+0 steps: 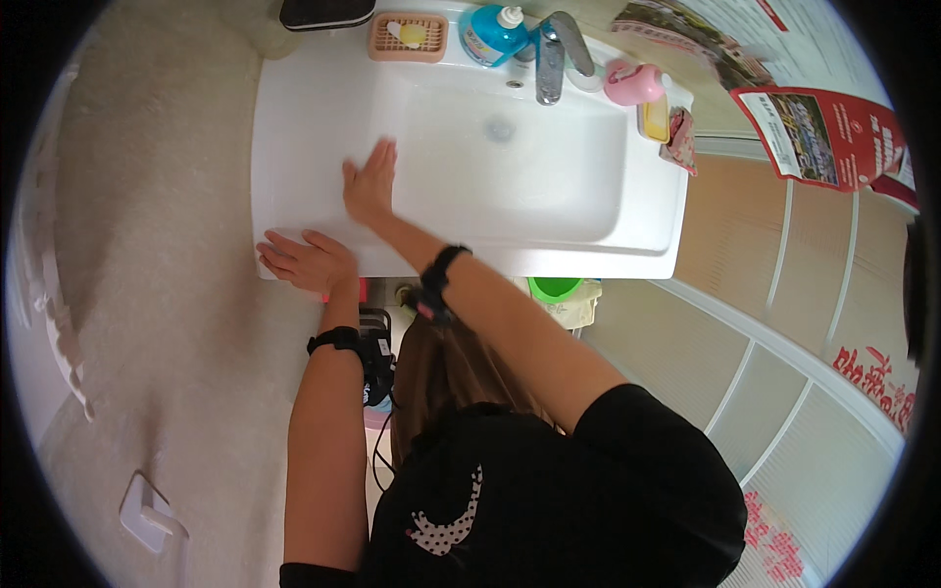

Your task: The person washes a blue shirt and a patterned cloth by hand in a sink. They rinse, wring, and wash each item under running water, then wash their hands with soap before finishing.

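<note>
In front of me is a white washbasin (316, 110) with a wide flat ledge on its left side. My left hand (312, 261) rests at the ledge's front left corner, fingers apart and nothing in it. Farther back, near the left edge of the bowl, my right hand (371, 184) is held flat over the ledge, its thumb spread from the fingers. It looks slightly blurred and holds nothing; whether it touches the surface I cannot tell. A chrome faucet (551, 66) stands at the back rim above the bowl. Black straps circle both my wrists.
Along the back rim stand a soap dish (378, 48) with soap, a blue pump bottle (489, 40) and a pink bottle (632, 82). A yellow soap box (654, 121) lies at the right. Below are a green basin (555, 289) and a sliding door (742, 367).
</note>
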{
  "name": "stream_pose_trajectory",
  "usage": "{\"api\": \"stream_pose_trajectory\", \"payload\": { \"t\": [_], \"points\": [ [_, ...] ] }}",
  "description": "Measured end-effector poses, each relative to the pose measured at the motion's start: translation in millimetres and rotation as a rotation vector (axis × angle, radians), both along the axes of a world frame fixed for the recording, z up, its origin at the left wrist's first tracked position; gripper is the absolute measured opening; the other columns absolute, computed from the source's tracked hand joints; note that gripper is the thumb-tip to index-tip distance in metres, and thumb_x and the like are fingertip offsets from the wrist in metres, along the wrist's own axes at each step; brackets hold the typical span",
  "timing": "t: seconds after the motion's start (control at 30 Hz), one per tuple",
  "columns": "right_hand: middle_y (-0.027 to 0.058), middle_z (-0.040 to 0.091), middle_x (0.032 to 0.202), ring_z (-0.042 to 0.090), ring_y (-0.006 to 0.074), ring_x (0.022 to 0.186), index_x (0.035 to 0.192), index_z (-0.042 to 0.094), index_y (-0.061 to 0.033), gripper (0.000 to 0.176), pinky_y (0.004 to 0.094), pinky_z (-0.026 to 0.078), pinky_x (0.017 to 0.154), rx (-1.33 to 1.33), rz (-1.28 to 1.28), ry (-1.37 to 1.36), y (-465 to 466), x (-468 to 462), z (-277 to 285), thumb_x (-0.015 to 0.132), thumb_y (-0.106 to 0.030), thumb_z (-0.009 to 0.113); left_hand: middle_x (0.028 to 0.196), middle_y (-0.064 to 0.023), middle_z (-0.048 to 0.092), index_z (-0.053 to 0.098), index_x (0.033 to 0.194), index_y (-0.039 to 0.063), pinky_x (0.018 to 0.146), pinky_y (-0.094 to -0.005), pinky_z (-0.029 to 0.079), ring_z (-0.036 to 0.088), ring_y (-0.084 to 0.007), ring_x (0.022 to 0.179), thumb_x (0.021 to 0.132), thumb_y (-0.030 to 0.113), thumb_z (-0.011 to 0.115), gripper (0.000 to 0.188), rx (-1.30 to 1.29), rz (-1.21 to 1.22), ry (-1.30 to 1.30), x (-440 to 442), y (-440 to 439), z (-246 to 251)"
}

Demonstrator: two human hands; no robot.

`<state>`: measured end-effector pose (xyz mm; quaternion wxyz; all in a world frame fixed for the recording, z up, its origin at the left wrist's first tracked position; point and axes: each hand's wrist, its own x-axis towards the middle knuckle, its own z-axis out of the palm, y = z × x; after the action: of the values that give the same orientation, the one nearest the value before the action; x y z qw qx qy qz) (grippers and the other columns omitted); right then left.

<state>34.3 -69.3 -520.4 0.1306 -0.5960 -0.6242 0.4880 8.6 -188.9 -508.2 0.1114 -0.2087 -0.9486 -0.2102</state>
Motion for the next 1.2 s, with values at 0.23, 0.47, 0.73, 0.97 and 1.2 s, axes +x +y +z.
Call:
{"api": "stream_pose_trajectory", "payload": {
  "t": [0.23, 0.47, 0.73, 0.97, 1.2],
  "points": [
    [0.0221, 0.008, 0.166, 0.008, 0.0409, 0.153, 0.158, 0.009, 0.0004, 0.087, 0.0515, 0.011, 0.124, -0.202, 0.746, -0.368, -23, 108, 16, 0.101, -0.062, 0.027, 0.158, -0.0291, 0.023, 0.029, 0.152, -0.004, 0.117, -0.054, 0.025, 0.02, -0.0444, 0.146, 0.098, 0.028, 0.047, 0.065, -0.056, 0.061, -0.095, -1, 2, 0],
    [0.0125, 0.005, 0.169, 0.004, 0.0458, 0.152, 0.162, 0.014, -0.0297, 0.083, 0.0702, 0.007, 0.117, -0.45, 0.643, -0.804, 45, 278, 14, 0.093, -0.077, 0.023, 0.161, -0.0245, 0.022, 0.028, 0.154, 0.002, 0.117, -0.0549, 0.024, 0.019, -0.0405, 0.148, 0.097, 0.03, 0.05, 0.067, -0.088, 0.078, -0.075, -6, 4, -5],
    [0.0256, 0.015, 0.164, 0.012, 0.0463, 0.151, 0.158, 0.02, -0.0029, 0.084, 0.0597, 0.015, 0.12, 0.15, 0.236, -0.756, 111, 272, -62, 0.098, -0.056, 0.045, 0.157, -0.0217, 0.027, 0.025, 0.154, 0.001, 0.106, -0.0704, 0.025, 0.024, -0.0365, 0.147, 0.097, 0.04, 0.052, 0.074, -0.494, 0.171, -0.108, -1, 20, 10],
    [0.0246, 0.013, 0.165, 0.012, 0.0415, 0.152, 0.157, 0.022, 0.0008, 0.069, 0.0521, 0.017, 0.122, 0.362, 0.538, -0.483, 83, 171, -32, 0.104, -0.039, 0.04, 0.119, -0.0211, 0.057, 0.053, 0.129, -0.005, 0.096, -0.044, 0.048, 0.058, -0.0339, 0.11, 0.095, 0.031, 0.063, 0.051, 0.315, -0.466, -0.433, -11, 187, 25],
    [0.0174, 0.021, 0.164, 0.018, 0.0336, 0.152, 0.153, 0.03, 0.0014, 0.063, 0.046, 0.018, 0.123, 0.614, 0.795, -0.053, 99, 121, 24, 0.102, -0.03, 0.049, 0.097, -0.0264, 0.065, 0.06, 0.101, -0.001, 0.078, -0.05, 0.054, 0.067, -0.0421, 0.089, 0.098, 0.03, 0.057, 0.031, 0.041, -0.288, -0.468, -56, 314, 9]
  ]
}}
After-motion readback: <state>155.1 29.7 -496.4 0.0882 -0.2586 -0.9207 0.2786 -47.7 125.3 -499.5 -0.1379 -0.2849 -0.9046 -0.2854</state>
